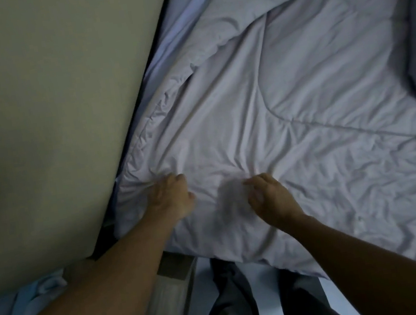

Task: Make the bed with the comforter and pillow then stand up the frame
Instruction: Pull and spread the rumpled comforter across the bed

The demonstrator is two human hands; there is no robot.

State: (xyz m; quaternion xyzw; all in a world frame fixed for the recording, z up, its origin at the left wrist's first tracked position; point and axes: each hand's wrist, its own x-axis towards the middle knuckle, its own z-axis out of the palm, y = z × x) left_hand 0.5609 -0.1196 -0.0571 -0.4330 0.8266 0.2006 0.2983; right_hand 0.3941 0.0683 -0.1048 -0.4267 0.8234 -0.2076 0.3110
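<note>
Comforter [288, 107], pale lilac and heavily creased, lies spread over the bed [181, 21], its near edge hanging just past the bed's foot and its far part bunched in a thick fold at the top right. Left hand [171, 198] rests on the near-left corner beside the beige wall [31, 102], fingers [179, 179] curled under and bunching the fabric. Right hand [270, 196] sits just beside it on the cloth, slightly blurred, fingers [252, 181] bent and pressing down; whether they pinch cloth I cannot tell. Dark trouser legs [231, 302] stand below the bed edge.
</note>
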